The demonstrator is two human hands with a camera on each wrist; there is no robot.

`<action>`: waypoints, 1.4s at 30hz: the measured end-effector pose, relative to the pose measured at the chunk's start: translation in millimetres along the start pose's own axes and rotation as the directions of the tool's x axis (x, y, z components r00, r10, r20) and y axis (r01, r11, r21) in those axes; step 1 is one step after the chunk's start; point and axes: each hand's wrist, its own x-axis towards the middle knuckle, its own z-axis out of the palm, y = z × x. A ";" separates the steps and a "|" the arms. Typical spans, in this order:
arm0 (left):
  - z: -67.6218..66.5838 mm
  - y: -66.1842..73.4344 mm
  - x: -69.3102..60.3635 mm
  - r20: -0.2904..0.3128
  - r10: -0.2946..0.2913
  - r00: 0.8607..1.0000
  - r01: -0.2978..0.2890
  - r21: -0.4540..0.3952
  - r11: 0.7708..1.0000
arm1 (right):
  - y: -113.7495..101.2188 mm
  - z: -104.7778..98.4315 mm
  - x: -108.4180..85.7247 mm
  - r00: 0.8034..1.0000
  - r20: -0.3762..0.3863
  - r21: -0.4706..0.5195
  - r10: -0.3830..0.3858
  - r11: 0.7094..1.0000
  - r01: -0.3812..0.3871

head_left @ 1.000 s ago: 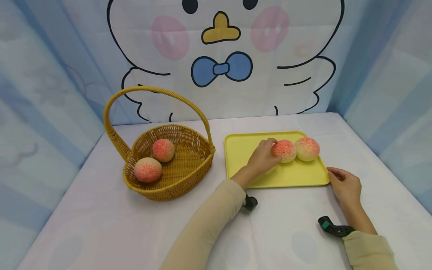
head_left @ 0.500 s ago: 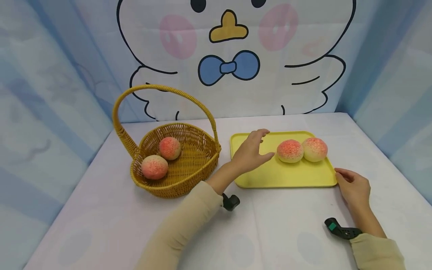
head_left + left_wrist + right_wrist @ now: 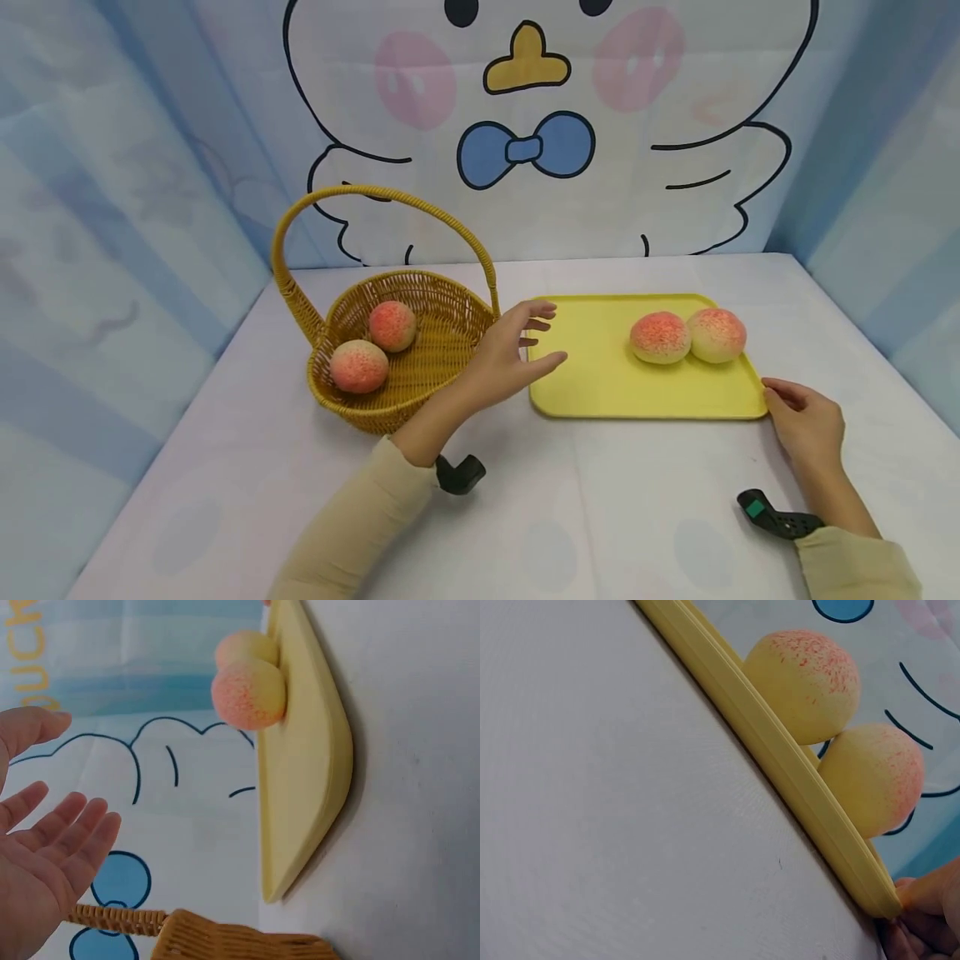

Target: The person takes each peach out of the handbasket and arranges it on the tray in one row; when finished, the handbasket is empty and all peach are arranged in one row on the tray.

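My left hand [image 3: 504,354] hovers between the wicker basket [image 3: 351,408] and the yellow tray [image 3: 585,398], overlapping the basket's right rim in the head view. Its fingers are spread and the palm [image 3: 30,892] holds nothing. Two peaches lie in the basket: one peach [image 3: 392,326] towards the back, the other peach [image 3: 359,367] towards the front left. On the right part of the tray, a redder peach [image 3: 660,337] touches a paler peach [image 3: 717,335]. At the tray's front right corner, my right hand [image 3: 810,425] pinches the edge between thumb and fingers.
The basket's tall arched handle [image 3: 405,198] rises over its opening. A white cloth [image 3: 600,517] covers the table. Behind stands a printed curtain [image 3: 570,225] with a cartoon bird. Each wrist wears a black camera band [image 3: 780,518].
My left hand has let go of the redder peach and moved left, off the tray to the basket's side. The right hand stays at the tray corner. The head view has shifted slightly.
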 end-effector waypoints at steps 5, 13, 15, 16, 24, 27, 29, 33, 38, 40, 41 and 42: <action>-22.6 0.4 -15.8 -0.040 0.028 0.999 -0.029 -0.018 0.999 | -0.6 -0.4 -0.4 1.000 -0.001 0.009 -0.002 1.000 0.002; -61.7 1.0 -40.9 -0.011 -0.050 0.999 0.050 0.001 0.999 | -2.8 -1.1 -0.9 1.000 0.001 0.007 0.004 1.000 -0.004; -69.5 1.2 -48.3 -0.005 -0.064 0.998 0.064 0.016 0.998 | -2.7 -1.2 -0.7 1.000 0.003 0.012 0.005 1.000 -0.005; -73.1 1.1 -52.0 -0.004 -0.069 0.998 0.069 0.024 0.997 | -2.6 -1.3 -0.6 1.000 0.004 0.012 0.005 1.000 -0.005; -106.9 2.9 -78.1 -0.004 -0.087 0.996 0.087 0.101 0.991 | -3.5 0.0 -1.7 1.000 -0.001 -0.003 -0.001 1.000 0.001; -119.0 1.8 -81.4 -0.001 -0.064 0.998 0.063 0.146 0.987 | -3.5 -0.7 -2.0 1.000 0.007 -0.006 0.009 1.000 -0.009; -125.3 1.0 -82.5 0.014 -0.051 0.999 0.048 0.160 0.986 | -3.8 -1.0 -2.0 1.000 0.008 -0.003 0.013 1.000 -0.013; -135.5 -1.0 -86.6 0.056 -0.042 0.998 0.030 0.204 0.978 | -3.1 -1.0 -1.3 1.000 0.013 -0.006 0.024 1.000 -0.023; -145.2 -6.0 -91.4 0.082 -0.054 0.995 0.033 0.244 0.969 | 0.6 -1.2 2.4 1.000 -0.005 -0.033 0.003 0.999 -0.003; -149.2 -9.3 -92.4 0.094 -0.082 0.992 0.056 0.250 0.967 | 1.9 -0.6 3.6 1.000 -0.011 -0.036 -0.002 0.999 0.002; -151.2 -11.6 -92.9 0.100 -0.098 0.990 0.070 0.254 0.965 | 2.2 0.0 3.9 1.000 -0.013 -0.040 -0.001 0.999 0.000; -153.1 -14.2 -93.2 0.105 -0.117 0.987 0.087 0.257 0.962 | 2.5 0.3 4.3 1.000 -0.009 -0.038 0.006 0.999 -0.006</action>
